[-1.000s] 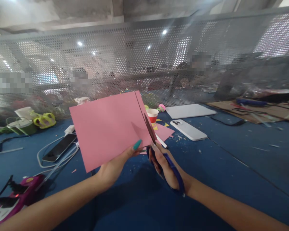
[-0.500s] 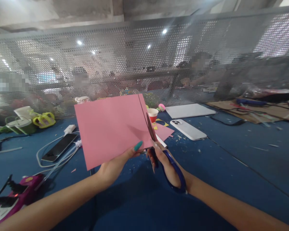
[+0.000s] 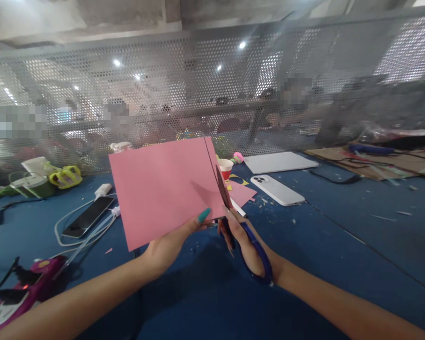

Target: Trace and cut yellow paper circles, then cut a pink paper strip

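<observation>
A sheet of pink paper (image 3: 163,189) is held up above the blue table, tilted toward me. My left hand (image 3: 173,245) pinches its lower edge, the teal-nailed thumb on the near face and the fingers behind. Blue-handled scissors (image 3: 257,248) are in my right hand (image 3: 246,241), the thumb through one loop. One dark blade lies over the near face of the paper at its lower right. A dark line runs along the paper's right side, above the blade. The other blade is hidden behind the sheet.
Behind the paper stand a red-and-white paper cup (image 3: 225,168) and pink scraps (image 3: 242,192). A white phone (image 3: 277,190) and white board (image 3: 279,163) lie to the right. Leftward are a dark phone (image 3: 88,217), cables and a purple power strip (image 3: 24,295). A perforated metal screen (image 3: 198,94) rises behind.
The scissor blade stands slightly more apart from the paper's right edge. Both hands keep nearly the same place and grip.
</observation>
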`<action>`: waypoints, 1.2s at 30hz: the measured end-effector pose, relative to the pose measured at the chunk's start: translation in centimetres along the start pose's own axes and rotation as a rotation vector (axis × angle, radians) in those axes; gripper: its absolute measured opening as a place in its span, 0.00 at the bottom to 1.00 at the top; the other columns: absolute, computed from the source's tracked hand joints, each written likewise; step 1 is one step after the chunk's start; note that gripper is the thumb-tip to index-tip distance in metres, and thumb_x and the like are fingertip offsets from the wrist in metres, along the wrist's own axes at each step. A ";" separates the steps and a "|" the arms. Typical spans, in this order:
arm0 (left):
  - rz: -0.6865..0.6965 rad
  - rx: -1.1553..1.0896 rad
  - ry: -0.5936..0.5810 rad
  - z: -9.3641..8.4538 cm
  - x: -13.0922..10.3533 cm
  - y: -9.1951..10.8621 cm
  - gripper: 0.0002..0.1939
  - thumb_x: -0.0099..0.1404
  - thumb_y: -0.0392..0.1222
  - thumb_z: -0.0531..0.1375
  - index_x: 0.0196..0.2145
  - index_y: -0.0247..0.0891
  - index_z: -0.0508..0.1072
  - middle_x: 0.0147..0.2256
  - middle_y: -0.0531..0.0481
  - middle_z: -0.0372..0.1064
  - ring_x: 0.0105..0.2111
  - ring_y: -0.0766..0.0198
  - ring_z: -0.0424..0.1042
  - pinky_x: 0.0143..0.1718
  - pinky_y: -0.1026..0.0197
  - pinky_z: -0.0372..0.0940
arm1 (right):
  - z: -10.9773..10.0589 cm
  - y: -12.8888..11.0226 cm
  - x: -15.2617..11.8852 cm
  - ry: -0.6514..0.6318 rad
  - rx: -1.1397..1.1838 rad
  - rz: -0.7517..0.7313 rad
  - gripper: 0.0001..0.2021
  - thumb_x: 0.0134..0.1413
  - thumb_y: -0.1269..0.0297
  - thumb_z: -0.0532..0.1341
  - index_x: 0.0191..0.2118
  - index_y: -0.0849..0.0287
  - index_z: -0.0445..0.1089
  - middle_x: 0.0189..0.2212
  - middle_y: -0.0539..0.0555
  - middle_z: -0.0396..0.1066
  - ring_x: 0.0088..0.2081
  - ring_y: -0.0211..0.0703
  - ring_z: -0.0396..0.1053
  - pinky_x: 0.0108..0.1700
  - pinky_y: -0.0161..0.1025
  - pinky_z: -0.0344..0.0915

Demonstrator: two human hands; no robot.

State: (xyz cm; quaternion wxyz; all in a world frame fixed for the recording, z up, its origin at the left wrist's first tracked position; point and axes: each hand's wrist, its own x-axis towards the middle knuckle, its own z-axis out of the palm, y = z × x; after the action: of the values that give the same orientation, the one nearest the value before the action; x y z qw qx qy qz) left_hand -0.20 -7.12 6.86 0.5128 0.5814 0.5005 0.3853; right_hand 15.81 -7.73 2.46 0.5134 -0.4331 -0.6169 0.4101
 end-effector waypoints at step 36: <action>-0.246 -0.631 0.070 1.2 -0.3 0.6 0.09 0.58 0.30 0.58 0.28 0.33 0.78 0.32 0.45 0.77 0.37 0.59 0.75 0.47 0.59 0.67 | 0.0 -0.8 0.3 -0.035 -0.024 -0.017 0.24 0.51 0.37 0.46 0.26 0.55 0.54 0.17 0.45 0.53 0.16 0.32 0.51 0.17 0.34 0.50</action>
State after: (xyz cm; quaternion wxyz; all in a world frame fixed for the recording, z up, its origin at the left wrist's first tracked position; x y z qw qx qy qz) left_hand 1.00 -7.67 7.27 0.6926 0.3158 0.4401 0.4763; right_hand 15.65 -7.69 3.32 0.5006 -0.4268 -0.6345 0.4058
